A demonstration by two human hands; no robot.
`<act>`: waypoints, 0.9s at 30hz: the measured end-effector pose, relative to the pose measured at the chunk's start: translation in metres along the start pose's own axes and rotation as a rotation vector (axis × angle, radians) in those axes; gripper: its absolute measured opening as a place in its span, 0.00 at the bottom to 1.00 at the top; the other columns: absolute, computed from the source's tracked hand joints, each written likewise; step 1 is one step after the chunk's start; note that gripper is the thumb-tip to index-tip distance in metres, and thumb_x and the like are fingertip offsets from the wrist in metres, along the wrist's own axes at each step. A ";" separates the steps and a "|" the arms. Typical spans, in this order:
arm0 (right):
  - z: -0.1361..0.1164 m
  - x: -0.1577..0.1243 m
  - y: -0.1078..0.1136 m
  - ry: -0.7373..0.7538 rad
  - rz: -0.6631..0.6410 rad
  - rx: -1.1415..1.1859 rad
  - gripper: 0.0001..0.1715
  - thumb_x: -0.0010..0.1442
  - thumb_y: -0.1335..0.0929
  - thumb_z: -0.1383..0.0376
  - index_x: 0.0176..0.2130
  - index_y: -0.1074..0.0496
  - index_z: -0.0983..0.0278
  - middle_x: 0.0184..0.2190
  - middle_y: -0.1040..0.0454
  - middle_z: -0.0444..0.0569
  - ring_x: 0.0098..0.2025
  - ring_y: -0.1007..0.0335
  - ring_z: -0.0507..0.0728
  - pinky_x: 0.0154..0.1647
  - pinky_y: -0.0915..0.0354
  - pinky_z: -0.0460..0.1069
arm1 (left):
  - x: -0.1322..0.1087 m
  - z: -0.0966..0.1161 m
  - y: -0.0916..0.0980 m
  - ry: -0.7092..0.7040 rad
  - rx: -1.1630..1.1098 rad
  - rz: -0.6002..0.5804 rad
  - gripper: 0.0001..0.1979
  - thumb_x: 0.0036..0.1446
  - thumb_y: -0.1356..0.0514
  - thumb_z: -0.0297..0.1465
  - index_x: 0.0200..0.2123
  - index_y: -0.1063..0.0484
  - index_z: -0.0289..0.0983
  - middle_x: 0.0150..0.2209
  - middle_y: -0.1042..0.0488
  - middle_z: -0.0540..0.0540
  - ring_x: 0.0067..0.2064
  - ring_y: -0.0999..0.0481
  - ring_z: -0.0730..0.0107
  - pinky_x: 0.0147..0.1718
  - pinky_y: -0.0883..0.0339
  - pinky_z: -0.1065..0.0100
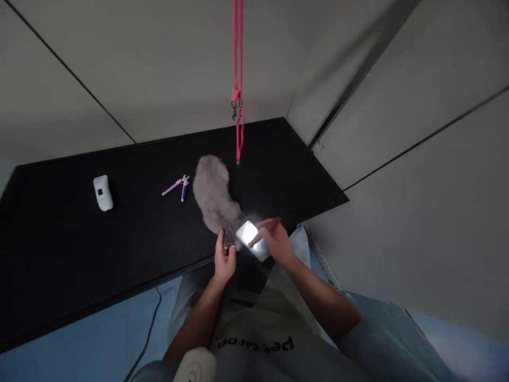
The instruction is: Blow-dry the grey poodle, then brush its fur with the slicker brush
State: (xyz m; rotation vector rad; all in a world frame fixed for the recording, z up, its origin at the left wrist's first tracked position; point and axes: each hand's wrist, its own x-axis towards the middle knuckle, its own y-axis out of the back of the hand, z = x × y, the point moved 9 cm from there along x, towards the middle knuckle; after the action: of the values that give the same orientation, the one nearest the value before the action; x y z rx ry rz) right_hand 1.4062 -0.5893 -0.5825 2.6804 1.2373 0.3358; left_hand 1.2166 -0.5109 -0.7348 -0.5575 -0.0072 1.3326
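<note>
A small grey furry animal (214, 193) is on the black grooming table (131, 239), close to its front edge. My left hand (226, 262) pinches a dark, ear-like part of the animal between thumb and fingers at its near end. Beside it, my right hand (276, 241) grips a shiny, bright white rectangular object (247, 232), its kind lost in glare and blur. That object is right beside the animal's near end; whether it touches the fur I cannot tell.
Pink-and-blue nail clippers (177, 187) lie open left of the animal, with a white handheld device (103, 192) farther left. A pink leash loop (239, 138) with a metal clip hangs over the table's back. Grey walls (159, 63) stand behind and right.
</note>
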 end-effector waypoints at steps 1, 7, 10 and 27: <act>0.000 -0.001 0.009 0.007 0.083 -0.006 0.09 0.56 0.34 0.61 0.38 0.32 0.61 0.35 0.25 0.48 0.36 0.27 0.56 0.40 0.30 0.54 | 0.000 0.002 0.000 -0.035 0.045 0.004 0.33 0.50 0.34 0.28 0.60 0.36 0.40 0.45 0.25 0.43 0.35 0.25 0.71 0.32 0.31 0.75; -0.004 -0.007 0.000 0.054 -0.036 -0.013 0.07 0.56 0.33 0.62 0.38 0.30 0.58 0.35 0.24 0.47 0.35 0.27 0.56 0.37 0.29 0.52 | -0.005 0.015 -0.010 -0.196 0.138 -0.049 0.31 0.48 0.33 0.29 0.57 0.34 0.38 0.60 0.35 0.38 0.57 0.31 0.61 0.52 0.36 0.70; 0.000 -0.007 0.007 0.002 0.048 -0.007 0.07 0.57 0.34 0.61 0.38 0.31 0.58 0.33 0.24 0.46 0.31 0.27 0.56 0.34 0.30 0.52 | -0.006 0.018 -0.016 -0.217 0.147 -0.084 0.29 0.49 0.33 0.30 0.55 0.33 0.39 0.62 0.37 0.39 0.61 0.35 0.60 0.58 0.42 0.68; -0.003 0.010 0.007 -0.012 -0.019 -0.026 0.07 0.57 0.34 0.61 0.35 0.32 0.62 0.29 0.26 0.45 0.30 0.28 0.54 0.35 0.32 0.49 | -0.002 0.018 -0.026 -0.333 0.380 -0.171 0.26 0.59 0.42 0.39 0.58 0.37 0.35 0.26 0.33 0.52 0.18 0.44 0.81 0.17 0.48 0.75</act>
State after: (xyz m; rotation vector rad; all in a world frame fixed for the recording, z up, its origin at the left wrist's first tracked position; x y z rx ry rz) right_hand 1.4171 -0.5855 -0.5770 2.6429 1.2456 0.3302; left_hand 1.2341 -0.5092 -0.7079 -0.0099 -0.0709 1.2074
